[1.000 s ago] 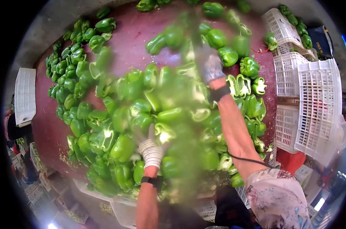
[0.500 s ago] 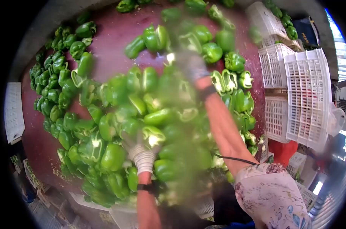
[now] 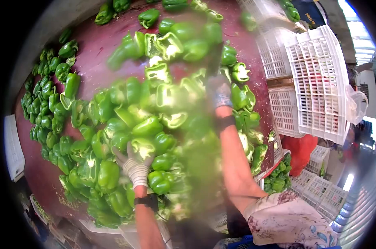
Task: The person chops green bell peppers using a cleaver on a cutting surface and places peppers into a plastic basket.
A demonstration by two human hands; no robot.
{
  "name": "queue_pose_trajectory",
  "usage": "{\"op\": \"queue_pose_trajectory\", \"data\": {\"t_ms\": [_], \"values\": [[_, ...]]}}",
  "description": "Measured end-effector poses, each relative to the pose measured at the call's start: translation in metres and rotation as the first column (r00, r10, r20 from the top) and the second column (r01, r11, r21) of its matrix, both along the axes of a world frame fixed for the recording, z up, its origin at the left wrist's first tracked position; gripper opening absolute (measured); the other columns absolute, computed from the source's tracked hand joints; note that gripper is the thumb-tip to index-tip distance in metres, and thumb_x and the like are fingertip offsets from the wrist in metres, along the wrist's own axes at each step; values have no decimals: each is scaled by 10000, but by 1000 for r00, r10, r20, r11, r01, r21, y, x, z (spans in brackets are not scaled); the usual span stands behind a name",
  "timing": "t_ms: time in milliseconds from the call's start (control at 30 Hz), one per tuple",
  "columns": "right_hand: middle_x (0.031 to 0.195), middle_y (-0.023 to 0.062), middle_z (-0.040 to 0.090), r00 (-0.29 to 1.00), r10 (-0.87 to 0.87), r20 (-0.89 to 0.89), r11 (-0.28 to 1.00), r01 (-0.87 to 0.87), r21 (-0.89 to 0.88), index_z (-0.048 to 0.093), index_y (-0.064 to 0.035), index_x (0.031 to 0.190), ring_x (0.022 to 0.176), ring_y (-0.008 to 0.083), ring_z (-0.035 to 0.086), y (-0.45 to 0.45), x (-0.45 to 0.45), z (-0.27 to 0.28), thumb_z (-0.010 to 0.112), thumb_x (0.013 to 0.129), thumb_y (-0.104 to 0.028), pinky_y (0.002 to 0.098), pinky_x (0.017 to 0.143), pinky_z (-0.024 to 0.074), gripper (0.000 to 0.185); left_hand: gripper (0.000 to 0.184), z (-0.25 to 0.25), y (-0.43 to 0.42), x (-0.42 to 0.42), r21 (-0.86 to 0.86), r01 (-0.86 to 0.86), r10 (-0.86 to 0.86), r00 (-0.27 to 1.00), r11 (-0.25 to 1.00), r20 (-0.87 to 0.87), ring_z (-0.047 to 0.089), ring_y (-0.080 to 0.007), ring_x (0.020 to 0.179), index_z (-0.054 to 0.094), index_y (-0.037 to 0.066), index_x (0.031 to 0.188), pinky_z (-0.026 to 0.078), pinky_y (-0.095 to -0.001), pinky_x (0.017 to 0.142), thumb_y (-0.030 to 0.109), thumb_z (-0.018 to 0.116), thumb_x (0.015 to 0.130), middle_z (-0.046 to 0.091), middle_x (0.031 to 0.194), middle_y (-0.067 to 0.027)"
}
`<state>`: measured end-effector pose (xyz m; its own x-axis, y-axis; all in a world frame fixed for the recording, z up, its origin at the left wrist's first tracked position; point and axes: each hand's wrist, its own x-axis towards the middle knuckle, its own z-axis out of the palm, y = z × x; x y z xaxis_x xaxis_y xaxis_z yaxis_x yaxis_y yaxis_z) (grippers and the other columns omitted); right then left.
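My left hand [image 3: 133,167], in a pale glove, is lying at the near side of the pile with its fingers spread open; a cut pepper [image 3: 143,148] is sitting just beyond its palm, between the fingers and thumb, though whether they are touching it I am not able to tell; my right hand [image 3: 219,92] is reaching farther out, right of the halved peppers [image 3: 167,95], and a dark, narrow thing [image 3: 215,58] is blurring away from it toward the far side; I cannot tell how tightly that hand is closing; green peppers [image 3: 108,174] are covering the near middle of the dark red tabletop [image 3: 92,47]; smaller peppers [image 3: 43,99] are crowding its left side; white crates [image 3: 318,79] are standing along the right.
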<state>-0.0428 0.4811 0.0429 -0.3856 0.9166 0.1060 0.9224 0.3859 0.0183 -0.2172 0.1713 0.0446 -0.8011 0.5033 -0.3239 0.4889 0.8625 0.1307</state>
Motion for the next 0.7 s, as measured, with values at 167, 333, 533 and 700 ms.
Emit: {"op": "queue_pose_trajectory", "data": {"t_ms": [167, 333, 533, 700], "values": [[861, 224, 667, 928, -12, -373, 993, -33, -112, 698, -4, 827, 775, 354, 671, 31, 0, -24, 534, 857, -195, 450, 695, 545, 253, 948, 1, -4, 6, -4, -23, 24, 999, 1000, 48, 201, -413, 1387, 445, 301, 1385, 328, -598, 1022, 442, 852, 541, 48, 1574, -129], [811, 228, 661, 980, 110, -164, 986, -128, -106, 703, -2, 825, 737, 362, 663, 72, -2, -7, 529, 855, -196, 439, 672, 544, 262, 949, -3, -5, -7, 60, 0, -3, 999, 998, 52, 199, -411, 1387, 461, 281, 1381, 329, -562, 1047, 435, 857, 533, 44, 1575, -125], [698, 120, 648, 680, -337, -651, 934, 157, -320, 695, -80, 757, 568, 221, 610, 27, -31, 56, 598, 835, -168, 354, 505, 478, 152, 995, -13, -6, -11, 23, 30, -30, 999, 999, 17, 201, -411, 1385, 441, 299, 1391, 335, -586, 1032, 487, 858, 507, 37, 1576, -115], [798, 154, 684, 999, -15, -31, 996, 18, 86, 711, -57, 796, 691, 252, 666, 66, -72, -61, 605, 831, -204, 351, 596, 519, 184, 993, -4, 9, -12, -102, -20, 22, 999, 995, 25, 210, -411, 1386, 417, 339, 1396, 327, -659, 985, 499, 853, 518, 37, 1576, -114]]}}
